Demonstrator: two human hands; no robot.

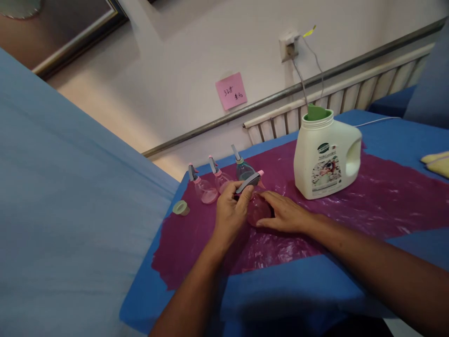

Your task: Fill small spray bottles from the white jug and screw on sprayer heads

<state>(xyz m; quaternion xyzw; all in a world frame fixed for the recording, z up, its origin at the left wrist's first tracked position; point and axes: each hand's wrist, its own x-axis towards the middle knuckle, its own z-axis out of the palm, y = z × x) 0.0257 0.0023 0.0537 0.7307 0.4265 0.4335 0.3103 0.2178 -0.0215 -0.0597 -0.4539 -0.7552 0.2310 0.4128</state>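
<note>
A clear pink spray bottle with a grey and pink trigger head stands on purple plastic sheeting, between both hands. My left hand is closed around its spray head, thumb and fingers at the neck. Wrapped around the bottle's round body from the right is my right hand. Just behind and to the left are two more pink-topped spray bottles, one nearer and one partly hidden by my left hand. A teal spray bottle stands behind the held one.
A large cream jug with a green piece in its mouth stands at right. A small pale green cap lies at left. Purple sheeting covers the blue table. A light blue curtain borders the left side; something yellow lies far right.
</note>
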